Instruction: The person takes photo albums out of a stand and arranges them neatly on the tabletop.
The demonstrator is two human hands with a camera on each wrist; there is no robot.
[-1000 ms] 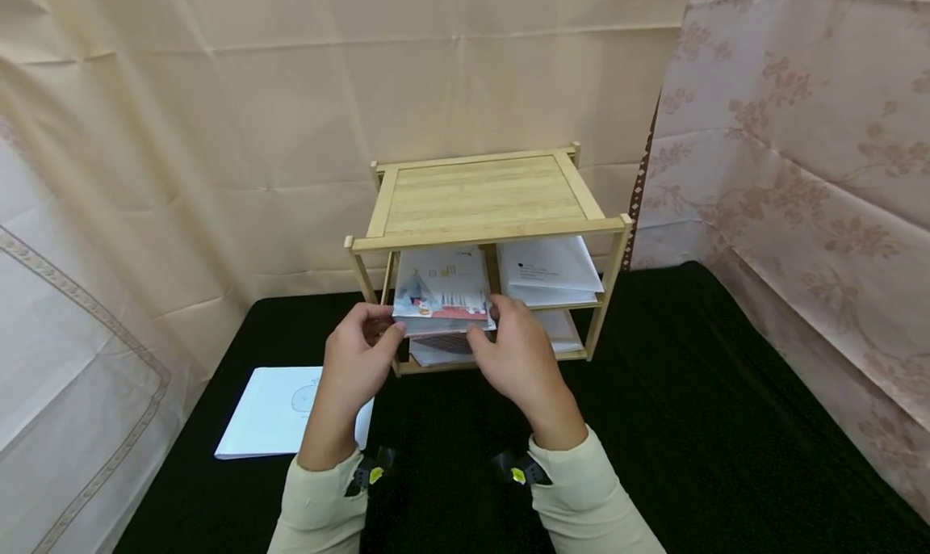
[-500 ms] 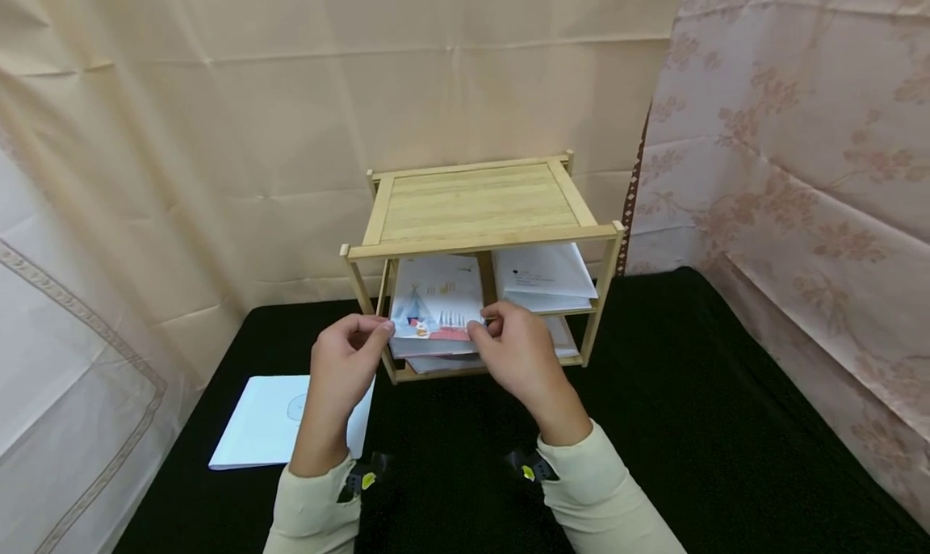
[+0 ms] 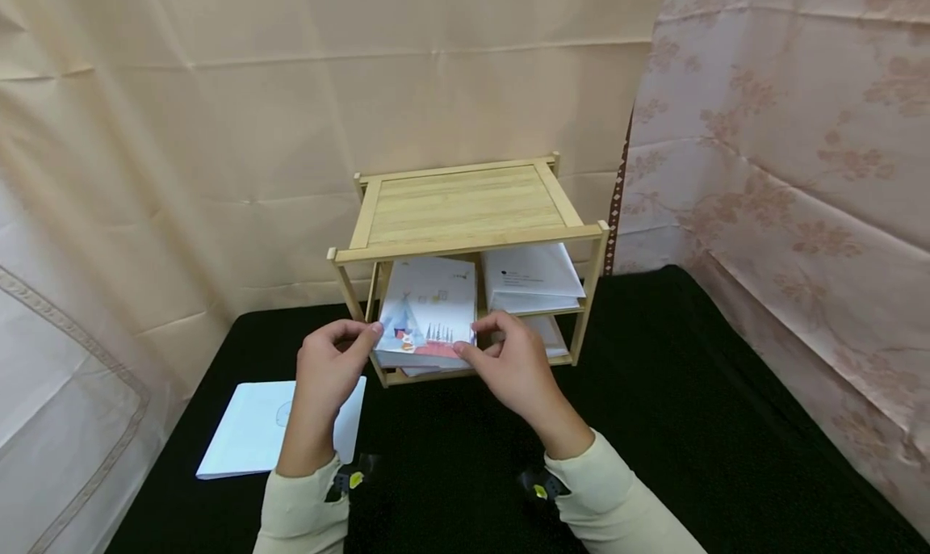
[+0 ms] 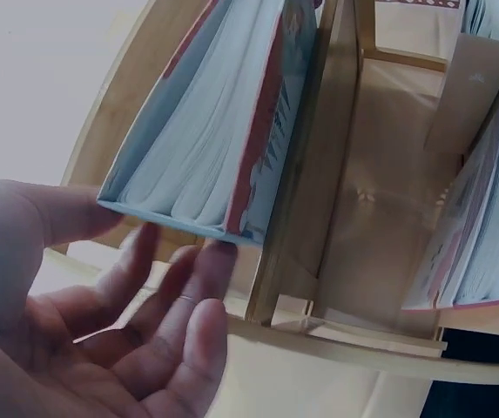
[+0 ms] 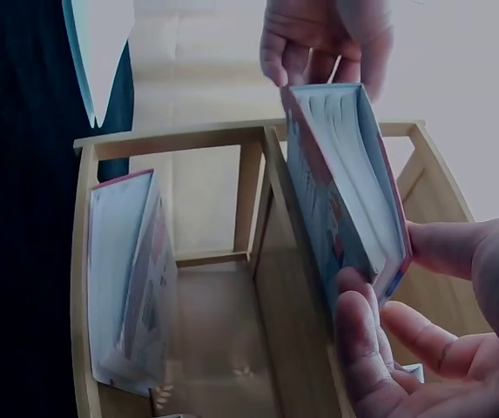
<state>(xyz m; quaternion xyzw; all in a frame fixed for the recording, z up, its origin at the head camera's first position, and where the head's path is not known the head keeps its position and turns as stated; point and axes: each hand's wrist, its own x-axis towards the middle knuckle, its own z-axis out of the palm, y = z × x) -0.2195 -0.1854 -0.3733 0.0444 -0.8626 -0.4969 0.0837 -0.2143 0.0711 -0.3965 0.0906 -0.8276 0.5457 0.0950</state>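
Note:
Both hands hold a thick book [image 3: 432,304] that juts out of the upper left compartment of a small wooden shelf [image 3: 465,207]. Its white cover carries a blue tent and a reddish band. My left hand [image 3: 330,368] pinches the near left corner between thumb and fingers; in the left wrist view the page edges of the book [image 4: 205,122] show, with the thumb on one cover. On the near right side, my right hand [image 3: 512,368] grips the book with its thumb on the cover and fingers at the edge. The book's far end lies under the shelf top.
White books [image 3: 534,275] lie in the upper right compartment, beside a wooden divider [image 4: 310,174]. More printed matter [image 3: 546,333] is on the lower level. On the black cloth [image 3: 690,417] at the left lies a white booklet [image 3: 243,429], partly behind my left forearm. Curtains stand behind.
The book has slid out of the shelf toward me, both hands moving with it, so more of its cover shows. The head view has shifted slightly.

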